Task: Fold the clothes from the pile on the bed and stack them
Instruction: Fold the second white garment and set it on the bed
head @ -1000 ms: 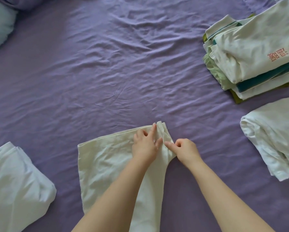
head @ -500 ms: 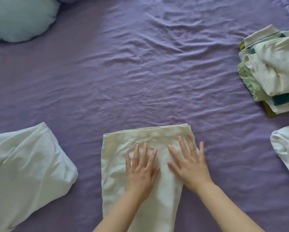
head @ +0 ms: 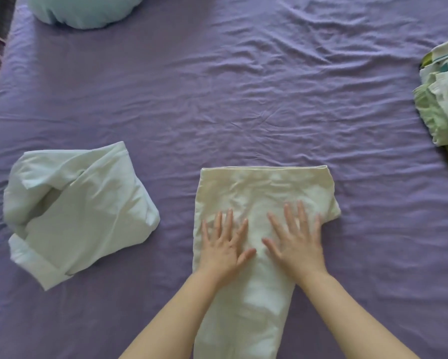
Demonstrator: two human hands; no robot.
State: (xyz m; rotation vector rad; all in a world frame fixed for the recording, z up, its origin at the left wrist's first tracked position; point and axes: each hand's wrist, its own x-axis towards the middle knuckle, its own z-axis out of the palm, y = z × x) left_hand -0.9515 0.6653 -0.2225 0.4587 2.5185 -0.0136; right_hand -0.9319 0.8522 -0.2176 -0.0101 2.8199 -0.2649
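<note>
Bed (head: 243, 86), purple sheet, creased throughout. Cream garment (head: 264, 193) laid flat near centre, long axis running near to far, far edge folded over. White garment (head: 77, 203) crumpled at left, well apart. Stack (head: 440, 107) of folded clothes at right edge, partly out of view. Left hand (head: 224, 248) and right hand (head: 296, 244) pressed flat on the cream garment, fingers straight and spread, nothing gripped.

Risks judged:
- Creases could be pressed in rather than smoothed out, since wrinkles lie just beyond the fingers.
- A lopsided fold is likely: the right far corner bulges wider than the near part.
- The soft sheet could drag and shift the layers when the hands are lifted.
</note>
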